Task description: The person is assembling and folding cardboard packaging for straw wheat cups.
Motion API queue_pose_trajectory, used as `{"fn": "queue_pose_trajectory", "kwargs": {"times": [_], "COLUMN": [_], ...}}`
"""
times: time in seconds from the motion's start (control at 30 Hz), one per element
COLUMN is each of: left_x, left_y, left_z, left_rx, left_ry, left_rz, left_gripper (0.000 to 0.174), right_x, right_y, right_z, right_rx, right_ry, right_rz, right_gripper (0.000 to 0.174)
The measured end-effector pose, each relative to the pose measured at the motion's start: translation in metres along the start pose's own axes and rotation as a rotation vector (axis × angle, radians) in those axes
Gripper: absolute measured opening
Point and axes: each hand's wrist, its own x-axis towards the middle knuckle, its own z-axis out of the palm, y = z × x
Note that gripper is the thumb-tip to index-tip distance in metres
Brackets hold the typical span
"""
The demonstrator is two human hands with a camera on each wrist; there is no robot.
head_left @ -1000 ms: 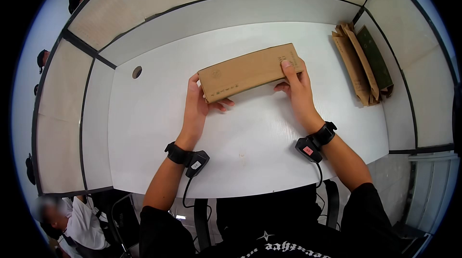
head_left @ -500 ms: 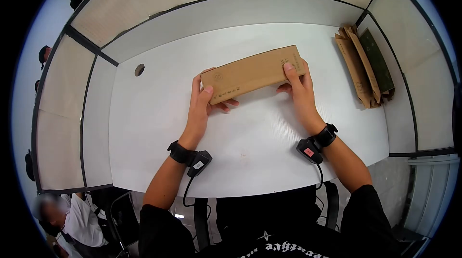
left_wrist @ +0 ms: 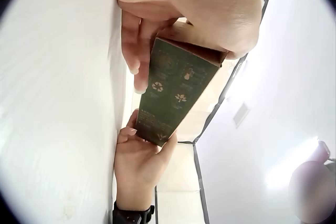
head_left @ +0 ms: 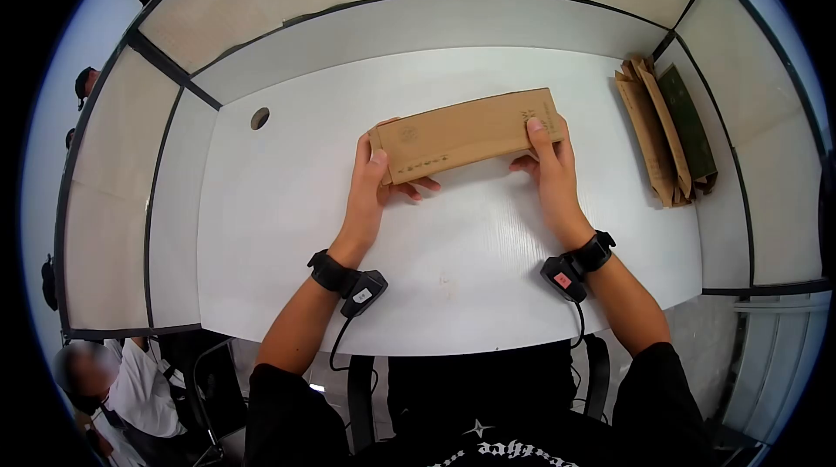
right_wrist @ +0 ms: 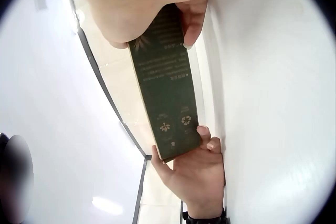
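A long brown cardboard box [head_left: 470, 138] with small printed marks is held above the white table by both hands. At its left end the left hand [head_left: 369, 180] grips it, thumb on the brown face, fingers beneath. The right hand [head_left: 552, 173] pinches the right end, its thumb on the brown face. Both wrist views show a dark green side of the box, with pale printed symbols: green side [left_wrist: 176, 87] in the left wrist view, green side [right_wrist: 168, 92] in the right. In the left wrist view, the end near the left hand shows a gap at its edge.
Several folded brown cardboard pieces [head_left: 651, 132] and a dark green one [head_left: 688, 129] stand at the table's right side. The white table [head_left: 287, 232] has a round hole [head_left: 259, 119] at its back left. Panels enclose the table. A person in white [head_left: 144, 389] sits at lower left.
The left thumb has come onto the box's brown face. In the head view, the box and both hands appear slightly further right, and the surroundings have shifted too.
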Motion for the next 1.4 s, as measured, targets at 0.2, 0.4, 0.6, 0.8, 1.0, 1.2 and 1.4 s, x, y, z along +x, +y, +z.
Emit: {"fn": "queue_pose_trajectory", "kwargs": {"times": [0.2,0.4,0.6,0.8,1.0,1.2,1.4], "left_x": [0.000,-0.002,0.000,0.000,0.001,0.004,0.003], "left_y": [-0.005,0.006,0.003,0.004,0.004,0.000,-0.004], "left_z": [-0.002,0.005,0.010,-0.002,-0.012,-0.002,0.000], "left_rx": [0.008,-0.025,0.176,-0.196,-0.307,-0.328,-0.068], "left_ry": [-0.014,0.029,0.099,0.199,0.235,0.121,0.042], "left_rz": [0.012,0.038,0.068,-0.004,-0.002,0.020,0.008], "left_gripper": [0.069,0.080,0.090,0.069,0.074,0.069,0.077], "right_x": [0.000,0.000,-0.001,-0.001,0.002,-0.003,-0.018], "right_y": [0.000,-0.001,-0.001,0.000,0.005,0.000,-0.006], "right_z": [0.000,0.001,0.004,0.000,-0.005,0.001,0.007], "right_rx": [0.024,0.009,0.005,0.035,0.133,0.130,-0.338], "right_ry": [0.000,0.012,0.043,0.032,-0.088,-0.212,-0.662], "right_rz": [0.008,0.009,-0.010,-0.002,-0.003,0.040,-0.071], "right_gripper": [0.060,0.061,0.062,0.062,0.067,0.086,0.112]}}
